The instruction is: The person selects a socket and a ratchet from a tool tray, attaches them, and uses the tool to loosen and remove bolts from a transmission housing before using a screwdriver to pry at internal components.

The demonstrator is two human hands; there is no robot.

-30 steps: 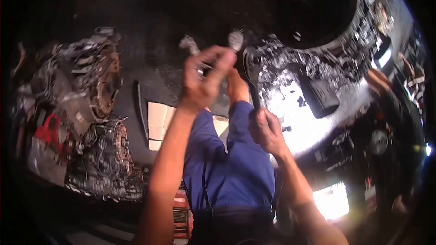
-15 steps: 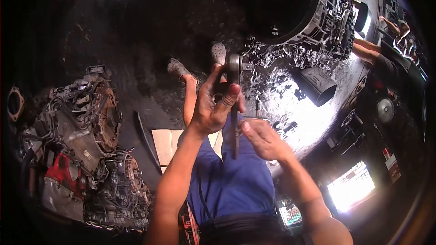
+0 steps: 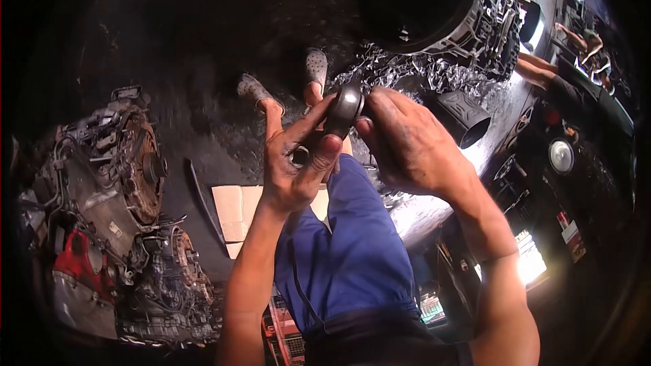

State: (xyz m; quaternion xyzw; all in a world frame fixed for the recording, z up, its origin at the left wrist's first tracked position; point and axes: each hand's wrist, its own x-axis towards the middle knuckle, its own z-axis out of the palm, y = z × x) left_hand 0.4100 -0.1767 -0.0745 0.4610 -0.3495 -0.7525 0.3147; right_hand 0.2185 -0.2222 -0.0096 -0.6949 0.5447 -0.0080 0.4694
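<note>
A dark, rounded metal part (image 3: pixel 347 106) with a shiny curved edge is held up in front of my knees, above the floor. My left hand (image 3: pixel 295 163) is closed around its left side, thumb toward me. A small metal ring (image 3: pixel 299 156) shows in the palm of that hand. On the other side, my right hand (image 3: pixel 413 142) is closed, its thumb and curled fingers at the part's right edge. The right fingers hide whatever lies between them, and the part's underside is hidden too.
Greasy transmission units (image 3: pixel 112 183) stand at the left, one with a red piece (image 3: pixel 81 264). Flattened cardboard (image 3: pixel 234 213) lies by my legs. A large round housing (image 3: pixel 485 13) is at upper right, near a black duct-like piece (image 3: pixel 464 115). Another person's legs (image 3: pixel 539 71) show at right.
My right hand has risen from below to the right edge of the part. The part has turned, and the long dark strip below it no longer shows. The view has shifted, dropping the phone from sight.
</note>
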